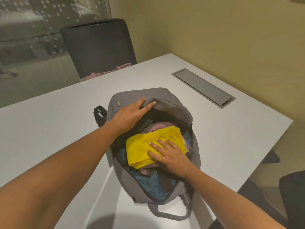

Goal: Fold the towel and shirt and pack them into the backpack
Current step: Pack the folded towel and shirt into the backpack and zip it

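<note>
- Head view showed a grey backpack (173, 109) lying flat on the white desk (49, 126), roughly midway between the left and right edges and close to the near edge.
- Main compartment was unzipped and faced upward; blue lining showed at the near side of the opening.
- Yellow towel (140, 146) lay folded inside the opening, on top of the other contents, with one corner over the left rim.
- Mauve shirt (156, 127) lay beneath the towel inside the same compartment; only its edges showed beyond and below the towel.
- Left hand (130, 114) held the raised front flap of the backpack at the far side of the opening, thumb on top and fingers curled over the flap edge.
- Right hand (170, 156) rested flat on the towel, fingers straight and slightly spread, pressing down; a ring (160, 158) sat on one finger.
- Grey cable hatch (203, 87) was set flush into the desk near the far right corner, well apart from the backpack.
- Dark chair (99, 47) stood behind the far edge, with a pink strap (107, 72) showing just above that edge.
</note>
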### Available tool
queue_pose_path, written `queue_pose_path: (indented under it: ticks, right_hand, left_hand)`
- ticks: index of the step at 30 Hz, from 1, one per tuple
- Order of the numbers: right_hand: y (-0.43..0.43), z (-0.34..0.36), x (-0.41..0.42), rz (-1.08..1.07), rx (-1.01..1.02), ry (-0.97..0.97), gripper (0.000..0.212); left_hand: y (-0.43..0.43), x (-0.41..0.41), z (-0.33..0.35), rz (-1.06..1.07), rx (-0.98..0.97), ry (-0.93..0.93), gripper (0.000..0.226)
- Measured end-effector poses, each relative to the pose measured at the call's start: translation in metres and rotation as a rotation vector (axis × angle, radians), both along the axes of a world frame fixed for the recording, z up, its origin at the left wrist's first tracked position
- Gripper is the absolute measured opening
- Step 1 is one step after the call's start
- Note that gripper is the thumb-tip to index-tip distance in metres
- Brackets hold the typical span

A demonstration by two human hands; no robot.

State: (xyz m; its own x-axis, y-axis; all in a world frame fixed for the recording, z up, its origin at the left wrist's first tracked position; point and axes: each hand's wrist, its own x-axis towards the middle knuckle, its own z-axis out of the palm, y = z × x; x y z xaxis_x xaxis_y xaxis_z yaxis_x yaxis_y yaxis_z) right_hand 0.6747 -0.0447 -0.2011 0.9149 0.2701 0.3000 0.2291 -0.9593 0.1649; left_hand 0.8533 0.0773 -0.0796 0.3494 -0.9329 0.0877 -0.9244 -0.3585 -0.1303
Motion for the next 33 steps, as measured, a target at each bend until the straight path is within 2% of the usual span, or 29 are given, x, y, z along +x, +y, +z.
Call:
queue_pose_path:
  ticks: [3, 6, 8, 12, 14, 17, 19, 22, 23, 26, 33]
  right_hand:
    - [0.007, 0.002, -0.001, -0.029, 0.074, 0.063, 0.057]
    - [0.009, 0.004, -0.002, -0.021, 0.102, 0.059, 0.063]
    - [0.011, 0.003, -0.002, -0.022, 0.117, 0.056, 0.065]
    - [0.009, 0.008, -0.003, -0.056, 0.068, 0.028, 0.065]
    - [0.013, 0.014, -0.007, -0.081, 0.082, 0.059, 0.061]
    - [0.019, 0.04, -0.001, -0.108, 0.28, 0.103, 0.053]
    - [0.019, 0.065, 0.021, -0.178, 0.422, 0.116, 0.055]
    - [0.004, 0.085, 0.057, -0.364, 0.459, 0.095, 0.028]
    - [-0.003, 0.085, 0.064, -0.448, 0.438, 0.153, 0.03]
    - [-0.023, 0.079, 0.074, -0.581, 0.486, 0.475, 0.062]
    - [-0.023, 0.084, 0.083, -0.541, 0.452, 0.806, 0.088]
  left_hand:
    - [-0.007, 0.007, 0.014, -0.005, 0.02, -0.004, 0.076]
    - [-0.018, 0.023, 0.022, -0.05, 0.012, -0.02, 0.074]
    - [-0.024, 0.032, 0.02, -0.007, 0.012, -0.019, 0.071]
    - [-0.036, 0.037, 0.002, 0.108, 0.05, -0.323, 0.064]
    - [-0.035, 0.035, -0.016, 0.127, 0.056, -0.371, 0.06]
    - [-0.024, 0.036, -0.039, 0.173, 0.05, -0.243, 0.059]
    - [-0.016, 0.039, -0.05, 0.203, 0.091, -0.177, 0.063]
    - [-0.009, 0.046, -0.06, 0.205, 0.155, -0.095, 0.075]
    - [-0.007, 0.048, -0.061, 0.199, 0.17, -0.078, 0.08]
    - [-0.005, 0.053, -0.062, 0.187, 0.223, -0.023, 0.092]
    - [-0.001, 0.055, -0.073, 0.195, 0.219, 0.047, 0.095]
